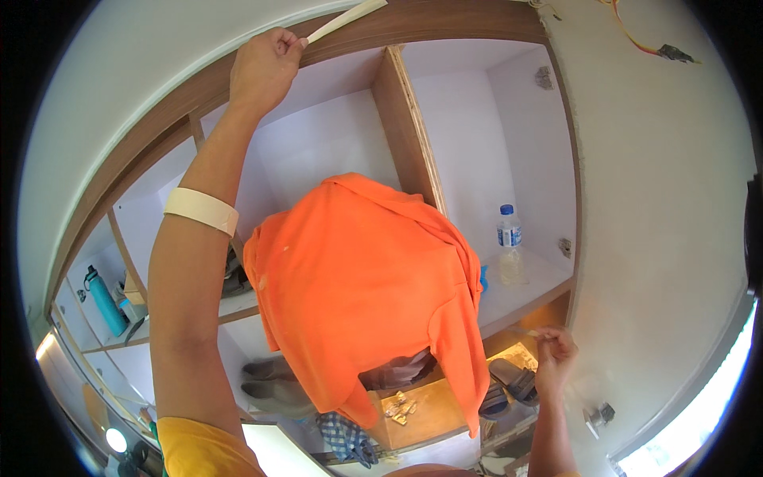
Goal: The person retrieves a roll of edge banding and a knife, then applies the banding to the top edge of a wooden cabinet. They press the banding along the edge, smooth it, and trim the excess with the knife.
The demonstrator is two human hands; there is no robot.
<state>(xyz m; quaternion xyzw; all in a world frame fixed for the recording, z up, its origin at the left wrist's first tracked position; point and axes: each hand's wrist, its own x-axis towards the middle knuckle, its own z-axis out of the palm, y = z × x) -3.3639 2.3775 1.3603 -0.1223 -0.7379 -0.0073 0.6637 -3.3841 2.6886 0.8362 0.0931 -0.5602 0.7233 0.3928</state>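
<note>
High up at the cabinet's brown top edge [445, 22], my left hand [269, 70] is closed in a pinch on a flat pale strip [346, 21]. The strip points up and to the right along that edge. A wide cream band [200, 211] goes round my left forearm. Lower right, beside the cabinet's side, my right hand [555, 356] has its fingers pinched together. Something thin and faint sticks out from them to the left, too unclear to name. Between my arms hangs an orange long-sleeved garment [358, 262], covering part of the shelves.
A clear bottle with a blue cap [509, 246] stands in the right compartment. Left are a teal flask [105, 302] and small items. Below lie grey shoes [274, 389], dark sandals [517, 381] and a checked cloth [343, 437]. Loose wires [660, 52] hang from the wall, upper right.
</note>
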